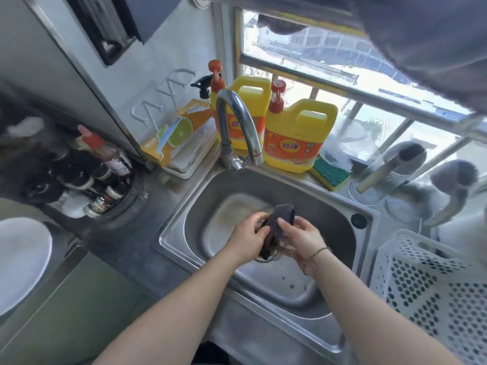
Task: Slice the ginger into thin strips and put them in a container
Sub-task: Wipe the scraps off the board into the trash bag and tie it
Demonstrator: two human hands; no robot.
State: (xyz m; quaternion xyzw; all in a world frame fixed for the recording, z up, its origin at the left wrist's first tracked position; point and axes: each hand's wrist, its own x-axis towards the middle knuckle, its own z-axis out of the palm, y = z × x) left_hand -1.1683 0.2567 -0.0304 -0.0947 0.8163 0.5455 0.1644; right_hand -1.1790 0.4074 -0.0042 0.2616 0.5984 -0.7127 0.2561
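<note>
Fingers of left hand (246, 239) and right hand (300, 239) grip a dark cloth (280, 219), hiding the sink (340, 206) drain.

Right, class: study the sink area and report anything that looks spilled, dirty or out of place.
A few small brown scraps lie loose on the floor of the steel sink, near its front. Brownish staining marks the basin floor below the tap. Both hands, left hand and right hand, hold a dark cloth over the drain. No ginger is visible.

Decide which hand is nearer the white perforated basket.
Right. The right hand holds the dark cloth on the side toward the basket; the left hand grips it farther away.
</note>
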